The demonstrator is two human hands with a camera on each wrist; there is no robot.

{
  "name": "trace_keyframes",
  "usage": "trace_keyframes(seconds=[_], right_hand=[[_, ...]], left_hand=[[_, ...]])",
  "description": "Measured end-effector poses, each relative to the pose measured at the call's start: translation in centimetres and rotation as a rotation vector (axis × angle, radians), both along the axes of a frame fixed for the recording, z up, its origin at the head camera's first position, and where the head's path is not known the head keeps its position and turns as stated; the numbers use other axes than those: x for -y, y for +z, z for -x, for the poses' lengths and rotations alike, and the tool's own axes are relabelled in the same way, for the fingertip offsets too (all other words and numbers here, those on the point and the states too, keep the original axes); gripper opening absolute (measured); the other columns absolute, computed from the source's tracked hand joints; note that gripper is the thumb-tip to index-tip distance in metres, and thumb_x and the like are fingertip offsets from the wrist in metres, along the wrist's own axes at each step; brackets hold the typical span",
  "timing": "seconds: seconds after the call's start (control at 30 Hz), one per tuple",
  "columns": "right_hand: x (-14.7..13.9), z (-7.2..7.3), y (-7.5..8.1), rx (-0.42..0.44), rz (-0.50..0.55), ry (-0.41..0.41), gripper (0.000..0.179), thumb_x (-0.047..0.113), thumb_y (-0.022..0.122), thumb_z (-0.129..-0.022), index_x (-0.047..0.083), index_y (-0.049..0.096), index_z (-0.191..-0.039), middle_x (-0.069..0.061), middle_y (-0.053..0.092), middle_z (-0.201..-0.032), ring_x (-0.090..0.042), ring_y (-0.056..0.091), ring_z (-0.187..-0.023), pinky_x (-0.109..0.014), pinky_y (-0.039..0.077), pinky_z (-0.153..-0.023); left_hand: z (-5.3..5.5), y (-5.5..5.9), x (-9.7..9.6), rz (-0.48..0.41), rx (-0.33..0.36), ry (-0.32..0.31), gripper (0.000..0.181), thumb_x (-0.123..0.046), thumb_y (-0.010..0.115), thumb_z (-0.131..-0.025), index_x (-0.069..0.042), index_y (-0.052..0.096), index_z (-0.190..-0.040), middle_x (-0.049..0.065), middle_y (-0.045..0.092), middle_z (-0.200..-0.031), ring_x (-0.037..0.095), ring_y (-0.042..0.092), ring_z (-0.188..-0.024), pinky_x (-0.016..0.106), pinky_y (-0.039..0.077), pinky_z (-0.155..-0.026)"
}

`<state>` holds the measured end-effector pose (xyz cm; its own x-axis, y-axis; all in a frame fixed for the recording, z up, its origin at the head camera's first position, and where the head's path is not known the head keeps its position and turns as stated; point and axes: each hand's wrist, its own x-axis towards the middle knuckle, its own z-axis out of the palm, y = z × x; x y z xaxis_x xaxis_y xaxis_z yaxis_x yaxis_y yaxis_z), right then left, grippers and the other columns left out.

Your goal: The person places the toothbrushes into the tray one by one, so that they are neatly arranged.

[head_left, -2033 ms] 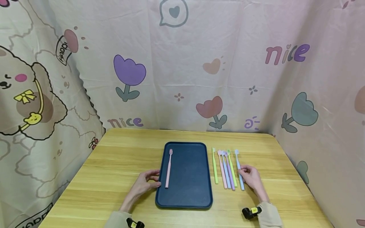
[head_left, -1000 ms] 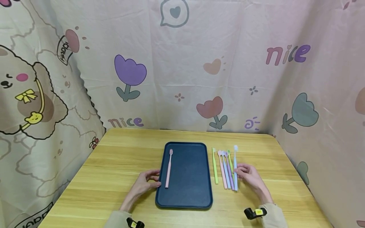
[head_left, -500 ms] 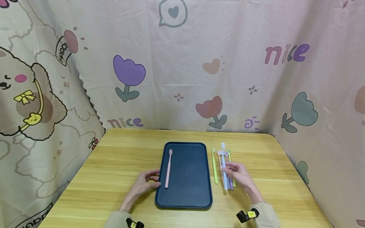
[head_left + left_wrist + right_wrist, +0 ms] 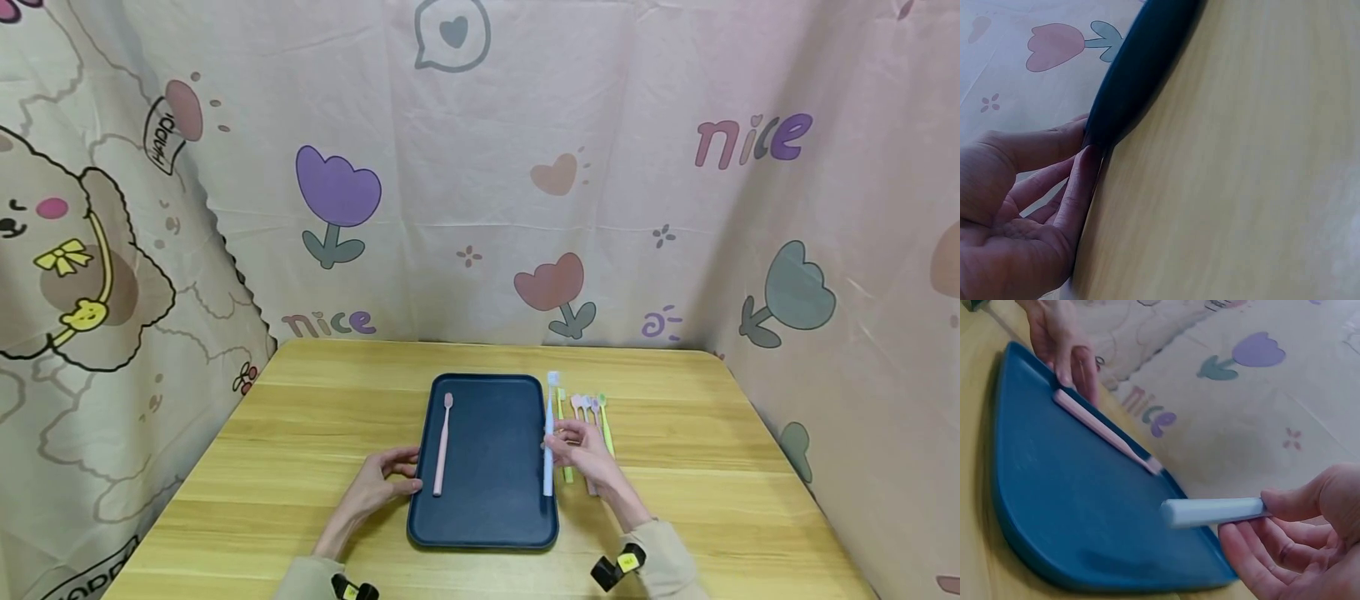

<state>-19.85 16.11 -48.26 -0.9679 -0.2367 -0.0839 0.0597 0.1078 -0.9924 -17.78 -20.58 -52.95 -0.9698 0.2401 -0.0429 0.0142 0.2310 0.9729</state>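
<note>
A dark blue tray lies on the wooden table, and a pink toothbrush rests along its left side. My left hand holds the tray's left rim between thumb and fingers; the left wrist view shows the fingertips right at the edge. With thumb and fingers my right hand pinches a light blue toothbrush, bristle end away from me, over the tray's right rim. In the right wrist view the handle end points out over the tray.
Right of the tray lies a green toothbrush, partly behind the right hand. Beside it several more toothbrushes lie in a row, among them another green toothbrush; the hand hides much of them. A patterned curtain hangs behind the table.
My right hand has lifted the light blue toothbrush from the right end of the row and carried it left across the others to the tray's right rim. The left hand stays put.
</note>
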Motion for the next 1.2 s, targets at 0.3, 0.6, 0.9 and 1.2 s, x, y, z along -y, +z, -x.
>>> trace_keyframes(seconds=[0.3,0.6,0.9,1.2], right_hand=[[3.0,0.3,-0.8,0.000,0.039,0.045,0.039,0.010,0.066,-0.096,-0.015,0.051,-0.122,0.003,0.067,-0.079,-0.009,0.066,-0.066,-0.028,0.060,-0.069],[5.7,0.8,-1.8,-0.025,0.027,0.078,0.036,0.009,0.068,-0.095,-0.015,0.055,-0.118,0.005,0.061,-0.067,-0.006,0.059,-0.058,-0.024,0.056,-0.058],[7.8,1.1,-2.4,-0.013,0.050,0.078,0.036,0.012,0.069,-0.094,-0.013,0.057,-0.118,0.003,0.064,-0.069,-0.008,0.060,-0.058,-0.026,0.057,-0.059],[9.6,1.4,-3.1,0.022,0.063,0.058,0.034,0.011,0.072,-0.092,-0.011,0.059,-0.114,0.001,0.067,-0.069,-0.007,0.061,-0.056,-0.026,0.057,-0.058]], left_hand=[[-0.1,0.2,0.0,0.008,-0.001,0.005,0.061,0.001,0.078,-0.082,0.014,0.052,-0.136,0.032,0.061,-0.126,0.012,0.065,-0.094,0.018,0.051,-0.080],[0.0,0.1,0.0,0.019,-0.003,0.008,0.062,0.001,0.078,-0.082,0.014,0.052,-0.137,0.032,0.062,-0.126,0.011,0.065,-0.093,0.018,0.050,-0.081],[-0.1,0.1,0.0,0.017,0.006,0.015,0.062,0.001,0.078,-0.082,0.013,0.052,-0.137,0.031,0.062,-0.127,0.014,0.064,-0.094,0.018,0.050,-0.081],[-0.1,0.0,0.1,0.016,-0.003,0.006,0.061,0.000,0.078,-0.082,0.013,0.053,-0.136,0.031,0.062,-0.127,0.015,0.064,-0.094,0.018,0.050,-0.081]])
